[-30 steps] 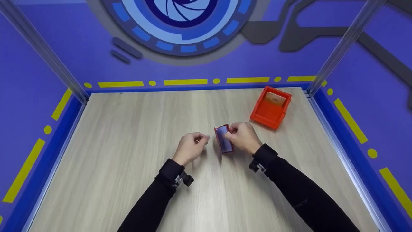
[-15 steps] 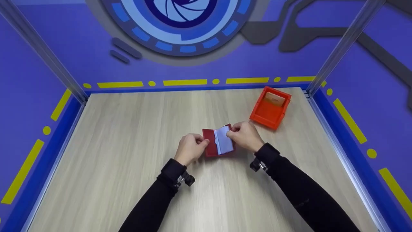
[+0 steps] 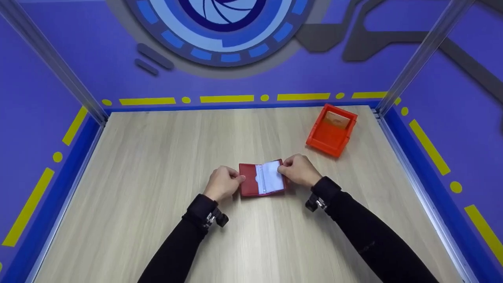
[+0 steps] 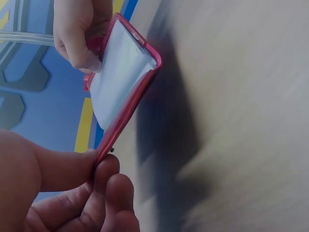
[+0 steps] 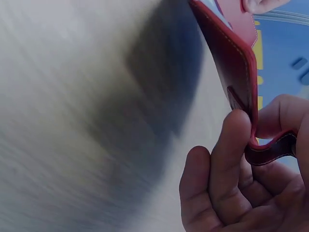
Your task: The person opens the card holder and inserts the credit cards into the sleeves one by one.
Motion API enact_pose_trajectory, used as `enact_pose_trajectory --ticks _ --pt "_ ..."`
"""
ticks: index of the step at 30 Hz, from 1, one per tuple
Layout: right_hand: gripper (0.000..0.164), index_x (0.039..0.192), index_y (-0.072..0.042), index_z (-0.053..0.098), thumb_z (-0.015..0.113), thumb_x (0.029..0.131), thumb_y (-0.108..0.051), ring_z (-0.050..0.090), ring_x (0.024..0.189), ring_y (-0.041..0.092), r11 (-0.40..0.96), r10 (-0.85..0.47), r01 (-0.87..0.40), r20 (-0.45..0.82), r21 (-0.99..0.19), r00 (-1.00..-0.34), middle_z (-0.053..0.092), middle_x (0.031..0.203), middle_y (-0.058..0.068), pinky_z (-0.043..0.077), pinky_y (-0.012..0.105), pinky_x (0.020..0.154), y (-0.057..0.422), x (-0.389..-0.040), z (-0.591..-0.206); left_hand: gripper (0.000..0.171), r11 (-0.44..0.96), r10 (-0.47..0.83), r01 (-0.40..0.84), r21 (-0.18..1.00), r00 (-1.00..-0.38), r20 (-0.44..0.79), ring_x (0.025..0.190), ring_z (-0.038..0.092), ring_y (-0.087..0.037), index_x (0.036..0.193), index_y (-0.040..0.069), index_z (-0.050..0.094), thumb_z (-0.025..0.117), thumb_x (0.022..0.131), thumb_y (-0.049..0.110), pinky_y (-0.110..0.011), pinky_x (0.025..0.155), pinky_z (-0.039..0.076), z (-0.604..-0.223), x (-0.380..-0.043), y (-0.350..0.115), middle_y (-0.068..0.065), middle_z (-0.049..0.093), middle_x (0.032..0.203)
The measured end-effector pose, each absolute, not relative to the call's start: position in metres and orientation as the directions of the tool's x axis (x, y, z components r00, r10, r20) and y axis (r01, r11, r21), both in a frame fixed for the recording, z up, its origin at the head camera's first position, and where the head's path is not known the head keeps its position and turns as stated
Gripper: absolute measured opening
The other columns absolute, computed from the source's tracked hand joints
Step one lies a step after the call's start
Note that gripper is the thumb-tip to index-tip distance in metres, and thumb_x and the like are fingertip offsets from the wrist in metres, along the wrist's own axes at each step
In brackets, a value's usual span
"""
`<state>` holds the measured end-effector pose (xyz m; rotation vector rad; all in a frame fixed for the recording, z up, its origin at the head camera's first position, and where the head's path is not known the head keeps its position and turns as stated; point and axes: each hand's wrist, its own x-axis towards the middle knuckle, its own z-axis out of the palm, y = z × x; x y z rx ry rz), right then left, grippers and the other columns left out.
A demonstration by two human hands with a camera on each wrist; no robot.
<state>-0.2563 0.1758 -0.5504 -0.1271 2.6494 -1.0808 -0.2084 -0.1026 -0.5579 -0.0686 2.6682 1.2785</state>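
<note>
A red stitched card wallet [image 3: 249, 180] is spread open above the table, with whitish card sleeves [image 3: 272, 177] inside. Its left cover edge is pinched between thumb and fingers of my left hand [image 3: 223, 183]; the left wrist view shows this hand [image 4: 72, 179] and a small dark stud beside the fingertips. My right hand [image 3: 301, 169] pinches the opposite edge, its thumb over the sleeves. In the right wrist view, a short closure strap [image 5: 270, 153] curls by the fingers of my right hand [image 5: 231, 174], and the wallet's outer cover [image 5: 231, 63] faces the camera.
An orange-red plastic bin [image 3: 326, 137] stands at the back right of the wooden table [image 3: 165, 157], with a pale label-like card at its far end. Blue panels [image 3: 235, 84] with yellow marks enclose the back and sides.
One second ago the wallet was half folded in my right hand alone. My left hand then took its left cover and drew it leftward, and the wallet now lies spread between both hands.
</note>
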Motion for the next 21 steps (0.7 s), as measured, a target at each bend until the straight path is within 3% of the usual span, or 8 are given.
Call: enact_pose_trajectory --ticks 11,21 --pt "0.033 0.065 -0.019 0.059 0.072 0.094 -0.025 0.047 0.064 0.014 0.77 -0.168 0.019 -0.232 -0.637 -0.958 0.047 0.061 -0.008 0.031 0.028 0.059 0.179 -0.253 -0.57 0.021 0.72 0.038 -0.095 0.688 -0.984 -0.175 0.083 0.064 -0.017 0.087 0.013 0.083 0.083 0.098 0.031 -0.032 0.077 0.048 -0.577 -0.211 -0.107 0.001 0.075 0.087" --pt "0.017 0.086 -0.014 0.073 0.082 0.091 -0.027 0.059 0.08 0.02 0.848 -0.187 -0.093 -0.131 -0.521 -0.974 0.068 0.083 0.001 0.043 0.032 0.072 0.178 -0.252 -0.561 0.031 0.754 -0.004 -0.112 0.647 -0.986 -0.167 0.07 0.055 -0.016 0.07 0.018 0.072 0.086 0.091 0.035 -0.03 0.066 0.039 -0.58 -0.211 -0.107 0.007 0.061 0.07"
